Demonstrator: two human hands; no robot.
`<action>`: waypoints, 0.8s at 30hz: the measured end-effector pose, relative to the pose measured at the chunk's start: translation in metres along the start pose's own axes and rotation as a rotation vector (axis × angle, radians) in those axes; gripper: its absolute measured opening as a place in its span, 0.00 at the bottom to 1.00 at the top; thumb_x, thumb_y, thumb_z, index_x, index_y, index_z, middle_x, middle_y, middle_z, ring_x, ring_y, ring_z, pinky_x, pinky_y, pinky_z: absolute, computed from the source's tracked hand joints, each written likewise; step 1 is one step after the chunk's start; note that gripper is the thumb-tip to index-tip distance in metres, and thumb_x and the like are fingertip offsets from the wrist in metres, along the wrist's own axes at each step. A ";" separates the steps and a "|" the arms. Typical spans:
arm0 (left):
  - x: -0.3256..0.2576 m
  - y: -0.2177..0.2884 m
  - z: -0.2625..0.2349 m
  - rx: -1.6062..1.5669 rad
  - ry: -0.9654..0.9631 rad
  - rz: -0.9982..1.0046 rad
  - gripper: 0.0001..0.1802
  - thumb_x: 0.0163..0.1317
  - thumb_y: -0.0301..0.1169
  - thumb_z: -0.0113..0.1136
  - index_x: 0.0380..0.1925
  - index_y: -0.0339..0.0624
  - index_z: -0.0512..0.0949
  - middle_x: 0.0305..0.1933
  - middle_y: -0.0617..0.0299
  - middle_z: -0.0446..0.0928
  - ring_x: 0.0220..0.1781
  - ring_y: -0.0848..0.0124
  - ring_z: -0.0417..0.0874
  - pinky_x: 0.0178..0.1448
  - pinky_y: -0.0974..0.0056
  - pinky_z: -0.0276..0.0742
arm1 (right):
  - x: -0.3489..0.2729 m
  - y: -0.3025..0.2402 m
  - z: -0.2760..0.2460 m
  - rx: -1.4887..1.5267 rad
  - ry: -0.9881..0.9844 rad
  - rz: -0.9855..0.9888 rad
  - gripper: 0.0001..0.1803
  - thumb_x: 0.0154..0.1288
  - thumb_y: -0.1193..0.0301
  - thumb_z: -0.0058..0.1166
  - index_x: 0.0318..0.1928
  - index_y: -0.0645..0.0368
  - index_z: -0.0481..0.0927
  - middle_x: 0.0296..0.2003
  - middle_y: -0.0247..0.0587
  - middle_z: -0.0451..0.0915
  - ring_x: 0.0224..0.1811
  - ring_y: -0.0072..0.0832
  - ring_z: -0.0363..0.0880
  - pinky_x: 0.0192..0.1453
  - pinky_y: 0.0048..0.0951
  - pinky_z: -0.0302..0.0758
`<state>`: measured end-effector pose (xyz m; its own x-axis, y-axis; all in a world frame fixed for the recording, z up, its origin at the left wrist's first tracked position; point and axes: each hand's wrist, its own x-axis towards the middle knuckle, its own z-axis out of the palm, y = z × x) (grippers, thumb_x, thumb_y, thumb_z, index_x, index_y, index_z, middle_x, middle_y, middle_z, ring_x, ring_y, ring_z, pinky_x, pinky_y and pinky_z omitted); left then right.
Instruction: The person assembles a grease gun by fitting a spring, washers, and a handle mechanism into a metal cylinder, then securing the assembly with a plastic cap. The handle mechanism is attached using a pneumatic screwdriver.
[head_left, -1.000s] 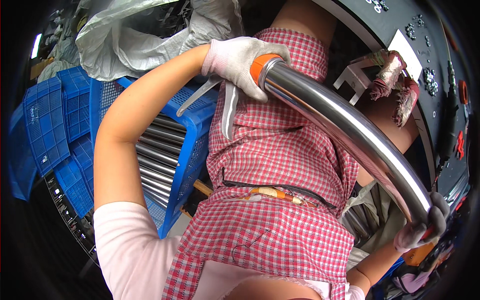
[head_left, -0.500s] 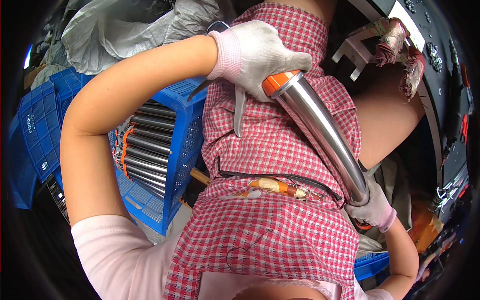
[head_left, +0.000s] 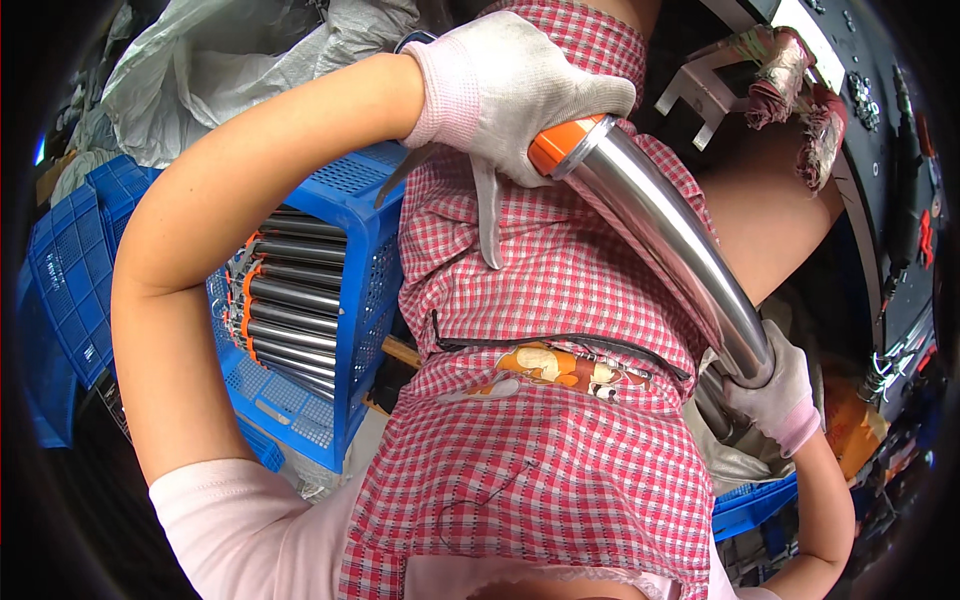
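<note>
Left hand [head_left: 520, 90], gloved in white knit, closes around the upper end of a polished metal tube [head_left: 675, 225], while the right hand [head_left: 780, 385], gloved alike, wraps its lower end. Behind them spreads a red-and-white checked apron [head_left: 530, 430]; beside it stands a blue plastic crate [head_left: 375, 270]. The held tube slants across the apron from hand to hand, looking curved through the fisheye lens. More metal tubes [head_left: 300, 290] lie stacked inside the crate. Grey tool handles [head_left: 487, 215] jut from beneath the left palm — whether the fingers grip them cannot be told. An orange collar [head_left: 560, 147] rings the tube's upper end, partly covered by the left hand. Careful handling here likely means supporting both ends evenly, turning the two wrists together — and keeping those handles off the mirror-like surface.
</note>
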<state>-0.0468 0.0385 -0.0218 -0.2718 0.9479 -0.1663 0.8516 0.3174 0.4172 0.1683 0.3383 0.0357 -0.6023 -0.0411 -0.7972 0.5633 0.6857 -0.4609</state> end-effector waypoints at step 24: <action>-0.055 0.081 -0.042 -1.327 1.150 0.134 0.49 0.52 0.61 0.61 0.62 0.36 0.58 0.59 0.50 0.67 0.59 0.63 0.72 0.62 0.58 0.69 | 0.047 -0.120 0.004 0.406 -0.222 -0.732 0.50 0.38 0.71 0.67 0.65 0.62 0.57 0.56 0.37 0.66 0.61 0.24 0.61 0.67 0.30 0.55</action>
<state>0.0181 0.0131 0.0588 -0.8848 0.3186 0.3400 0.1450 -0.5052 0.8507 0.0746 0.2511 0.0520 -0.7917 -0.5412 -0.2833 0.2608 0.1200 -0.9579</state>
